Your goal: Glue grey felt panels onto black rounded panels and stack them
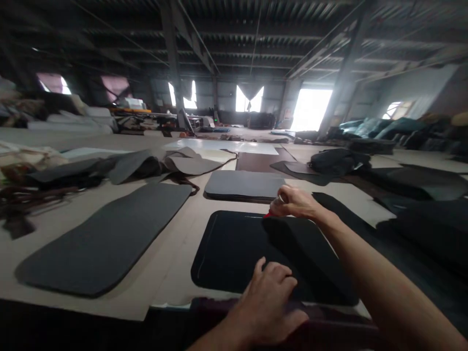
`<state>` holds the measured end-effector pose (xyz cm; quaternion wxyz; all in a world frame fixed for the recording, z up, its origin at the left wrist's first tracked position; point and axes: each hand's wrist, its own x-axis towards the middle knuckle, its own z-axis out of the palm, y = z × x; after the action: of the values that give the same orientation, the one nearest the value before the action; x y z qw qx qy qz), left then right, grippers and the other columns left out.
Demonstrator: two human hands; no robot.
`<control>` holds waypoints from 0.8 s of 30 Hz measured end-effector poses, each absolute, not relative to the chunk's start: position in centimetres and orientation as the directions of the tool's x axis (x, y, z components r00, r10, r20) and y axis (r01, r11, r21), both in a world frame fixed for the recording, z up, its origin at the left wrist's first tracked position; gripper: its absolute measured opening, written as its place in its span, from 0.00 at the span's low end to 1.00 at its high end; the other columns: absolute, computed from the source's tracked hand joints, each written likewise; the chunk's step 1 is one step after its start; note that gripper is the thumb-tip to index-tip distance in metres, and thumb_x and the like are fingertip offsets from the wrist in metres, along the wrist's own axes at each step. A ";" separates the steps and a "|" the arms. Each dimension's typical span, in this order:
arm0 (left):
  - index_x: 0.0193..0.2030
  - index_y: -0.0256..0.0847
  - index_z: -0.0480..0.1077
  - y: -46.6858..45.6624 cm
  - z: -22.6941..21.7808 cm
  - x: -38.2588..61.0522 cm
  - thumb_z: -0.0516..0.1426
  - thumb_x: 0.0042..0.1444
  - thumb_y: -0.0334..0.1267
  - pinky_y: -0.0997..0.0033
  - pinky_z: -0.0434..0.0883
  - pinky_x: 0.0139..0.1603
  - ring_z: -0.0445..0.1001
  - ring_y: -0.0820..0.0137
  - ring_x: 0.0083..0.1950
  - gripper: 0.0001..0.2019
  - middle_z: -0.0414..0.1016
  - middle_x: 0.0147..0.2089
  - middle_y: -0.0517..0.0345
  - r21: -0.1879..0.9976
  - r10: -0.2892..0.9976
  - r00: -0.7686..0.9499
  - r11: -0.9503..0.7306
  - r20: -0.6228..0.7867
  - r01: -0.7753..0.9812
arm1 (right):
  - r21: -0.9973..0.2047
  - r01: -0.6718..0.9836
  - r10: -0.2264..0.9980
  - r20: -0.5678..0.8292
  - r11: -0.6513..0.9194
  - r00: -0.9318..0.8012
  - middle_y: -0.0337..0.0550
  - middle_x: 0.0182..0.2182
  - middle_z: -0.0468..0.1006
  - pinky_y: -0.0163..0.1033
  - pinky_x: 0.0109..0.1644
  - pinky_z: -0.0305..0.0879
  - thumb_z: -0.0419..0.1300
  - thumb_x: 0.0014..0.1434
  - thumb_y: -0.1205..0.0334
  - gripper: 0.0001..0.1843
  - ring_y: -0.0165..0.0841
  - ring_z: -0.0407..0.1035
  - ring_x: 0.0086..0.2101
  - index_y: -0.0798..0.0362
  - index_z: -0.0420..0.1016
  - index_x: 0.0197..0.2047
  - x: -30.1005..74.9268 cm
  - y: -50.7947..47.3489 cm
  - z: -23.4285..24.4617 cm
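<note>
A black rounded panel lies flat on the table in front of me, with a faint light line traced near its edge. My left hand presses down on its near edge, fingers curled and together. My right hand reaches over to the panel's far edge, closed on a small red-tipped marking tool whose tip touches the panel. A smaller black piece lies on top of the panel under my right forearm.
A long grey panel lies to the left, a smaller grey stack beyond. Dark sheets crowd the right side. Scraps and strips pile at the far left. The table's near edge runs below.
</note>
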<state>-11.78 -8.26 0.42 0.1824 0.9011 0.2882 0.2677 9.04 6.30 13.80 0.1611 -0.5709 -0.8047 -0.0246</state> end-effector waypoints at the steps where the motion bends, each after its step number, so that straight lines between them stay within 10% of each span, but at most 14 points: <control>1: 0.58 0.46 0.67 -8.2 0.5 -11.8 0.70 0.61 0.49 0.39 0.45 0.75 0.63 0.61 0.63 0.24 0.67 0.60 0.58 0.484 0.617 0.691 -0.767 0.377 0.421 | -0.148 0.935 0.918 0.289 0.322 -0.270 0.43 0.37 0.70 0.36 0.36 0.52 0.62 0.54 0.58 0.11 0.34 0.63 0.36 0.53 0.70 0.40 10.4 6.0 13.6; 24: 0.58 0.47 0.69 -8.1 1.9 -11.7 0.71 0.58 0.39 0.37 0.48 0.74 0.62 0.61 0.64 0.24 0.66 0.61 0.58 0.449 0.655 0.704 -0.735 0.275 0.508 | -0.260 0.963 0.987 0.160 0.076 -0.035 0.43 0.34 0.73 0.36 0.33 0.54 0.61 0.50 0.58 0.12 0.34 0.66 0.33 0.53 0.71 0.37 22.4 -2.9 14.6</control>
<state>-11.67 -8.12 1.85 0.1724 0.9068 0.3206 0.2126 22.39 -2.85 14.61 0.1491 -0.6784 -0.7183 0.0403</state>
